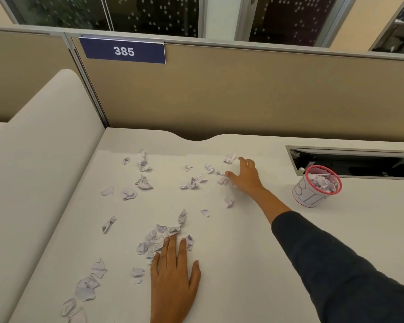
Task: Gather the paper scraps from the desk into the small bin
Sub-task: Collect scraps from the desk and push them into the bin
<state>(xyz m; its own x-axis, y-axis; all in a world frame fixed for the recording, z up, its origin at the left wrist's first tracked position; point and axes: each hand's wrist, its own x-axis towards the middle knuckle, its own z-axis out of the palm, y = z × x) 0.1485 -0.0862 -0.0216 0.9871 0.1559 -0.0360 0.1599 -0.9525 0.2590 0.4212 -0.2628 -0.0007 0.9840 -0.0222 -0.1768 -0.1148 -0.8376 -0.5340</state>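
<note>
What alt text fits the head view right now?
Two bare hands work a white desk strewn with paper scraps: the left hand lies flat, the right hand reaches among far scraps. A small bin, right, already holds scraps.

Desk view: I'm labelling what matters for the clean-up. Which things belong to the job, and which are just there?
Part of the job:
paper scraps strewn over the desk
small bin, already holding some scraps
left hand
right hand

Just there:
385 sign
partition
cable slot
</note>
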